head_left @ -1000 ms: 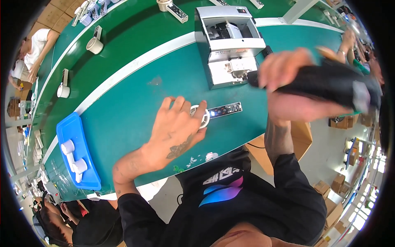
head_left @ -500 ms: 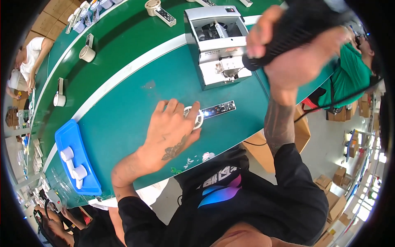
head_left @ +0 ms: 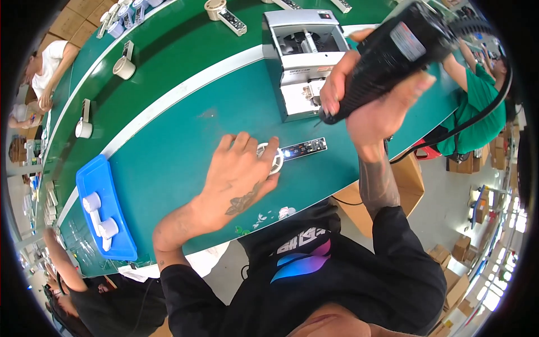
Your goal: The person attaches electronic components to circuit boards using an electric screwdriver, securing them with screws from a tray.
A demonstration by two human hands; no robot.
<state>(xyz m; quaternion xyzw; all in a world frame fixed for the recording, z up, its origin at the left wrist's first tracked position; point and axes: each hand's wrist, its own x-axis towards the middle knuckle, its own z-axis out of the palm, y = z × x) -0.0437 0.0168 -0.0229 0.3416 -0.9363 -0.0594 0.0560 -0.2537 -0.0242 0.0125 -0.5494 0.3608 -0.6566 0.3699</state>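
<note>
Head view: the left hand (head_left: pixel 236 177) has its thumb and index finger closed about the rim of a white round part (head_left: pixel 279 161) lying on the green table (head_left: pixel 179 151), near the person, with a lit circuit strip (head_left: pixel 307 148) reaching right from it, though whether the two are fastened cannot be told. To the right, the right hand (head_left: pixel 375 117) grasps a black corded power tool (head_left: pixel 382 67), fingers wrapped around its body, its tip angled down and left, apart from the strip and before the silver machine (head_left: pixel 307 73) farther off. Well to the left, a blue tray (head_left: pixel 100 178) carries white parts (head_left: pixel 108 227).
</note>
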